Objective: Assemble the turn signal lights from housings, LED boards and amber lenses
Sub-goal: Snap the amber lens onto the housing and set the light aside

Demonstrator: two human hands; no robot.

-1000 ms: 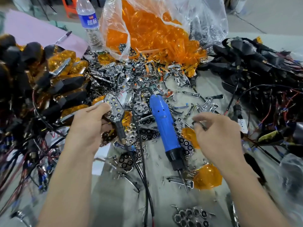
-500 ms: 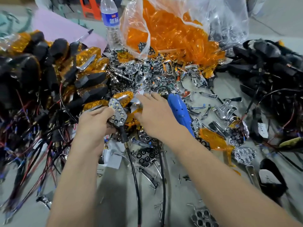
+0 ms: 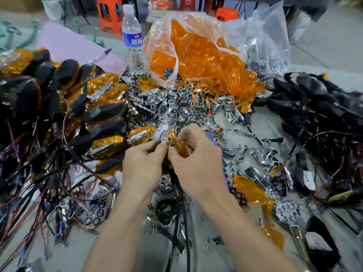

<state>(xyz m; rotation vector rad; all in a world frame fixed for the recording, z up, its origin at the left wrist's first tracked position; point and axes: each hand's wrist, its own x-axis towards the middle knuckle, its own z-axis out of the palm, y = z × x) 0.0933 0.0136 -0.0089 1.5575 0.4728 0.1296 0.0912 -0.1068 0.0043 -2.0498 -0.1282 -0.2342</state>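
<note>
Both grips are closed on work over the middle of the table (image 3: 74, 252). The left grip (image 3: 143, 165) is curled round a part-built turn signal, of which only the LED board (image 3: 165, 137) is seen above the knuckles; its housing is hidden under the hand. The right grip (image 3: 198, 163) is pinching an amber lens (image 3: 181, 150) between thumb and fingers. The lens is held tilted against the near edge of the board and is not yet seated; the fingertips are blurred, so exact contact cannot be told. A black lead (image 3: 177, 213) is seen running from beneath the hands toward the near edge. Step in hand is judged to be lens fitting, with the board already in its housing. For the next move, the lens outline would need to be matched to the housing outline, then pressed down evenly until the rim meets all round, with the lead kept out of the joint. Noted around the work: finished lights (image 3: 104, 107) heaped at left, chrome reflectors (image 3: 170, 103) piled just beyond the hands, a clear bag of lenses (image 3: 196, 55) behind them, wired black housings (image 3: 314, 107) at right, and a water bottle (image 3: 133, 40) beside the bag.
</note>
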